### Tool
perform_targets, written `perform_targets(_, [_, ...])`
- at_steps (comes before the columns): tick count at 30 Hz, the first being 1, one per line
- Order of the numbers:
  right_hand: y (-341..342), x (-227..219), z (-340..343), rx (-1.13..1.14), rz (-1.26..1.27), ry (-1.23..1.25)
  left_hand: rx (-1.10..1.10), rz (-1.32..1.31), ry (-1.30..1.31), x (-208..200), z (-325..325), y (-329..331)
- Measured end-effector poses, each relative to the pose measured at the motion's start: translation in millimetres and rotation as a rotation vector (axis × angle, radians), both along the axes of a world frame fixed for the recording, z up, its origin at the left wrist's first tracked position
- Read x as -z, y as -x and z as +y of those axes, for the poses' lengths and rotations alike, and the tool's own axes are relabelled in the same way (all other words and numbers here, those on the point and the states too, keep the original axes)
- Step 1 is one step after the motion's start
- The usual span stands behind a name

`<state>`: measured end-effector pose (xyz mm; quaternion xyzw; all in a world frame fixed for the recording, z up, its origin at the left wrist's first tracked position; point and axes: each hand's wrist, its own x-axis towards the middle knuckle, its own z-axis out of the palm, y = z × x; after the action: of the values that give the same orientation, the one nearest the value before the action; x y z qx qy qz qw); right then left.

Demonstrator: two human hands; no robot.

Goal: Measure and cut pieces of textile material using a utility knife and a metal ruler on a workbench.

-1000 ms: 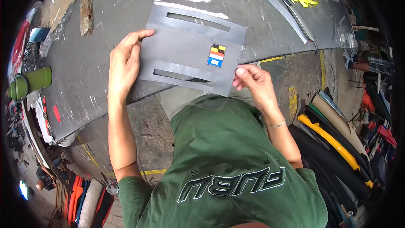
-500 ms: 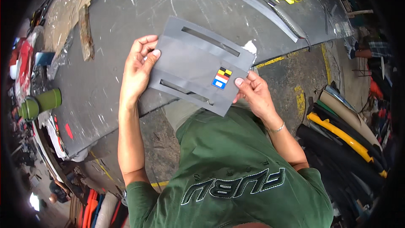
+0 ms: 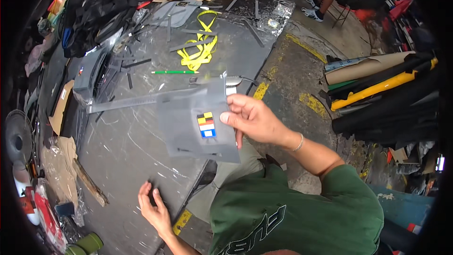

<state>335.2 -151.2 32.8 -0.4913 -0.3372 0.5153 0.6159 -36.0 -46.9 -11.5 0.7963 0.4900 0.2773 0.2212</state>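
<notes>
My right hand [image 3: 257,120] pinches the right edge of a grey sheet panel [image 3: 179,130], thumb on top and fingers behind. The panel hangs tilted above the dark table [image 3: 137,146] and is slightly blurred. Near its right side sits a small patch [image 3: 206,125] in yellow, black, red, white and blue. A narrow slot shows along its lower edge. Off the panel, over the table's near edge, my left hand [image 3: 155,208] is empty with its fingers apart.
On the table lie a green pencil [image 3: 174,72], a yellow tape measure [image 3: 207,54], a long grey strip [image 3: 127,102], a stick [image 3: 92,186] and a stack of grey pieces [image 3: 87,82]. Fabric rolls [image 3: 387,82] lie right. A person's legs [image 3: 325,0] show at far right.
My left hand has let go of the panel and dropped toward the near left. My right hand has kept hold and turned the panel. The view has swung to the right.
</notes>
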Motion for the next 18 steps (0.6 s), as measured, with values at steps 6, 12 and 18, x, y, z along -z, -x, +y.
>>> perform_targets(6, [-60.6, -60.5, 60.8, 0.188, -0.320, -0.254, -0.106, 0.070, -0.035, 3.4, -22.2, 1.5])
perform_targets(12, [-186.5, -95.5, 129.4, 0.542, -0.290, -0.509, -0.090, 0.138, -0.109, 16.2, -23.5, 1.9])
perform_targets(18, [-319.3, -16.3, 177.1, 0.716, -0.227, -0.487, -0.099, 0.161, -0.128, 16.8, -23.2, 1.0])
